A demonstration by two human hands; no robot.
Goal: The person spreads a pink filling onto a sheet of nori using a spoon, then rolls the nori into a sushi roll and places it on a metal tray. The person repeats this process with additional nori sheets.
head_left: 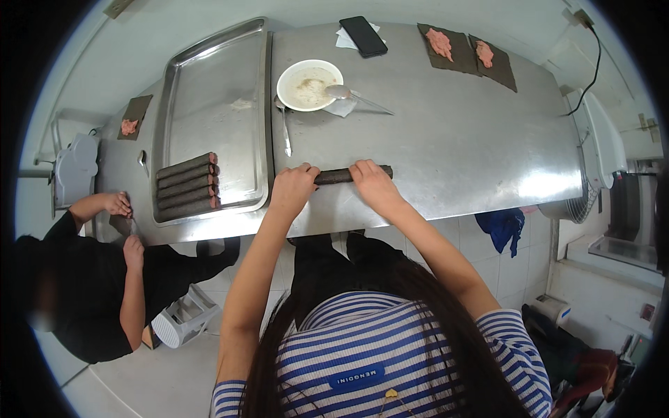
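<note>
On the steel table (pixel 432 132) in front of me lies a dark seaweed roll (pixel 334 176). My left hand (pixel 296 188) is closed over its left end, and my right hand (pixel 373 182) curls over it near the right end. Both sets of fingers press on the roll, hiding parts of it. Beyond the hands stands a white bowl (pixel 304 66) of pale liquid, a spoon (pixel 359 99) resting across its rim. A second spoon (pixel 285 129) leans by the bowl's left side.
Several finished rolls (pixel 187 182) lie in a steel tray (pixel 265 104) to the left. Seaweed sheets (pixel 460 60) with pink filling are at the far right, beside a black phone (pixel 363 36). A co-worker (pixel 90 279) handles a small dark sheet (pixel 120 223) at the left edge.
</note>
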